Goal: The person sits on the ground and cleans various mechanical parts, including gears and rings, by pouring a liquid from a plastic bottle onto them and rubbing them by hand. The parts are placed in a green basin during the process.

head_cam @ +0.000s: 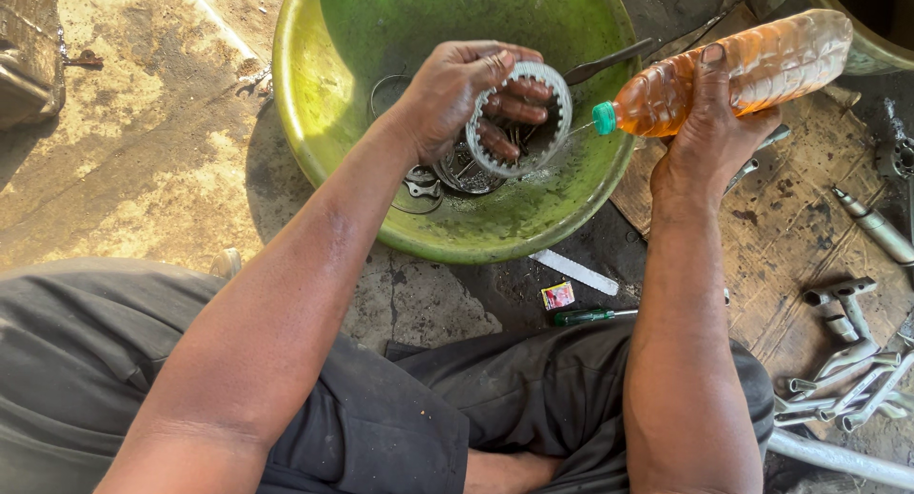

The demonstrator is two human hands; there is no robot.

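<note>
The left hand (457,94) gripped a toothed metal ring (520,119), fingers curled through its centre hole, holding it tilted above the inside of the green basin (314,113). The right hand (709,137) was clenched around a clear plastic bottle (752,70) of amber liquid, tipped sideways over the basin's right rim, green cap (604,118) pointing at the ring. A thin stream ran from the cap to the ring's edge. Under the ring, at the basin bottom, sat a stack of similar metal rings (466,175) plus a small metal part (421,184), all wet. A flat metal tool (609,63) leaned on the basin's right rim, behind the bottle. Just outside the basin on the near side: a white strip (574,271), a small red-and-yellow packet (558,295) and a green-handled screwdriver (595,315), all on stained concrete. Well right of the basin, a group of socket wrenches (847,361) lay on a cardboard sheet (790,227). The person sat with dark trousers (400,427) near the basin's front edge.
</note>
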